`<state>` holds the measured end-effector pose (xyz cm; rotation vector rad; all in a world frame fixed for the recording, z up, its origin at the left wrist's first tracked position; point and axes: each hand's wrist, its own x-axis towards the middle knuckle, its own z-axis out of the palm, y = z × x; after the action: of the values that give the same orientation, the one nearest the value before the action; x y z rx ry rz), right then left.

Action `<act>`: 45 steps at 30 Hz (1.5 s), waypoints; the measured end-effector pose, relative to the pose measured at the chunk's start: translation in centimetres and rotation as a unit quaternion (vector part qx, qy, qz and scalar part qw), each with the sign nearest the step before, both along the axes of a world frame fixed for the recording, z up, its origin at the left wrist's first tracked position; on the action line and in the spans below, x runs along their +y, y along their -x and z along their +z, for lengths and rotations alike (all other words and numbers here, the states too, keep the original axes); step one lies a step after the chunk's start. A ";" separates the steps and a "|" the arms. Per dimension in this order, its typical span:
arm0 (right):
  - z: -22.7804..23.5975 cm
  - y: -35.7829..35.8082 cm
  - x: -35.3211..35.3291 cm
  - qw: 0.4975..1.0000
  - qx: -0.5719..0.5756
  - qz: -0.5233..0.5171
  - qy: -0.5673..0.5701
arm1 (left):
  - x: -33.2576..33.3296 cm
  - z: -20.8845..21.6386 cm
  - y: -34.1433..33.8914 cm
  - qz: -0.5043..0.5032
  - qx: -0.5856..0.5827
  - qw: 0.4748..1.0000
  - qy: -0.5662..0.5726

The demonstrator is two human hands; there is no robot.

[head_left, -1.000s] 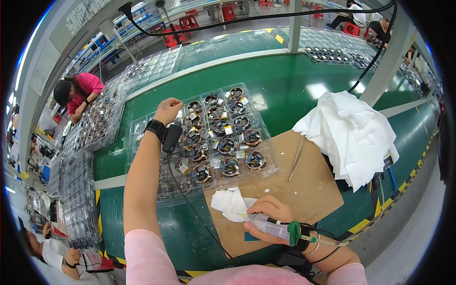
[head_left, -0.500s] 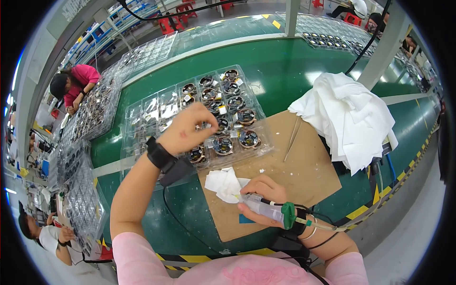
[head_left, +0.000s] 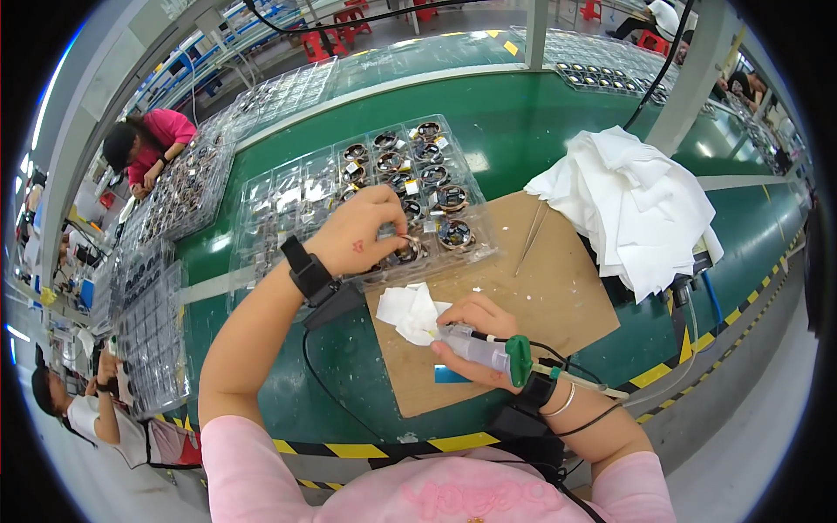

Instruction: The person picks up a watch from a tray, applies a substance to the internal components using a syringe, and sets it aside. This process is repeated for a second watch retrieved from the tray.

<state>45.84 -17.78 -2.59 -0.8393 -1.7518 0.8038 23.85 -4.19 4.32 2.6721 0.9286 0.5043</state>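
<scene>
My left hand (head_left: 362, 234) reaches over a clear plastic tray (head_left: 296, 170), its thumb and fingers closed on the rim of a round watch housing (head_left: 410, 251) in the near row. Part of that housing is hidden by the fingers. Several similar housings with small circuit parts fill the right-hand pockets. My right hand (head_left: 475, 324) grips a clear dispensing syringe (head_left: 478, 350) with a green cap and a hose. The syringe's tip lies against a crumpled white wipe (head_left: 408, 312) on the brown board (head_left: 436, 383), near my right fingers.
Metal tweezers (head_left: 530, 240) rest on the board's far side. A big pile of white wipes (head_left: 632, 209) stands to the right. A black cable (head_left: 336, 405) trails from my left wrist. Other people work along the left, beside more trays (head_left: 148, 336).
My left hand has lowered and moved slightly right, from hovering over the tray to pinching a watch housing. My right hand keeps its hold on the syringe, shifted slightly with the view.
</scene>
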 end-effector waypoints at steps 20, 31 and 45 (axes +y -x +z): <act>0.4 0.5 -1.0 0.995 -0.090 -0.033 0.020 | -14.3 -4.8 1.7 0.085 -0.412 0.707 0.569; 0.6 0.5 -0.4 0.993 -0.114 -0.017 -0.016 | -16.3 -6.0 1.4 0.084 -0.386 0.721 0.569; 0.6 0.3 -0.1 0.990 -0.089 -0.024 0.108 | -16.3 -7.7 1.8 0.001 -0.441 0.719 0.537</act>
<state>45.54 -17.91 -1.96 -1.1242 -1.8123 0.9217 22.08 -20.48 -3.38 1.1310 0.5838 0.7916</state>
